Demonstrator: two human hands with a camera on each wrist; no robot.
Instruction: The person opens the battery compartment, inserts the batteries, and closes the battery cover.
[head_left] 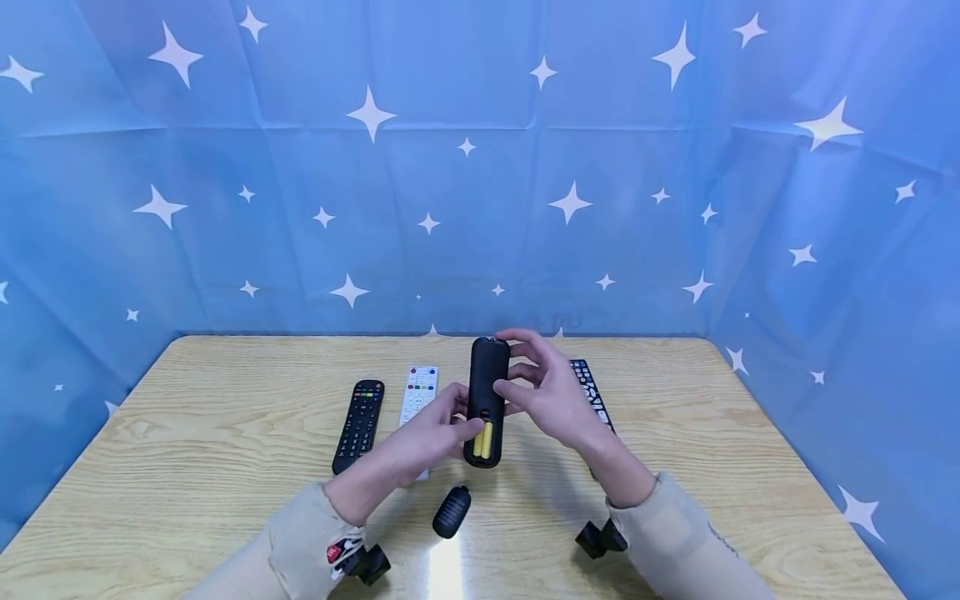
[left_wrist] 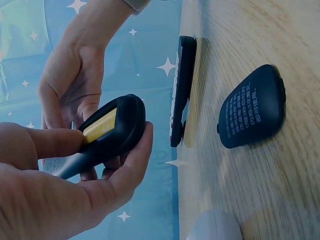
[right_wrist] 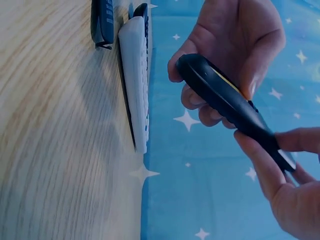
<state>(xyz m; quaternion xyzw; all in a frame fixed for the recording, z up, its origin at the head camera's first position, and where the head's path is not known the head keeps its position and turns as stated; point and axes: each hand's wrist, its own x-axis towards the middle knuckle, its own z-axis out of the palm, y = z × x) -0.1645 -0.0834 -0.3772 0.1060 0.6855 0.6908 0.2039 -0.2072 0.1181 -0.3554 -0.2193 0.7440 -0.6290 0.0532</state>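
Note:
Both hands hold a black remote control point(head_left: 489, 375) above the table, its back facing up in the head view. The battery compartment at its near end is uncovered, and yellow batteries point(head_left: 483, 440) lie inside. My left hand point(head_left: 431, 429) grips that near end, its thumb at the batteries and its fingers underneath. My right hand point(head_left: 551, 392) pinches the far half from the right side, fingers curled around the edge. On the table below lies a small black battery cover point(head_left: 452, 512) with printed text, also seen in the left wrist view as a cover point(left_wrist: 252, 107).
A black remote point(head_left: 359, 425) and a white remote point(head_left: 418, 392) lie left of the hands. Another dark remote point(head_left: 592, 392) lies partly behind the right hand. The wooden table point(head_left: 225, 467) ends at a blue star-patterned curtain point(head_left: 480, 183).

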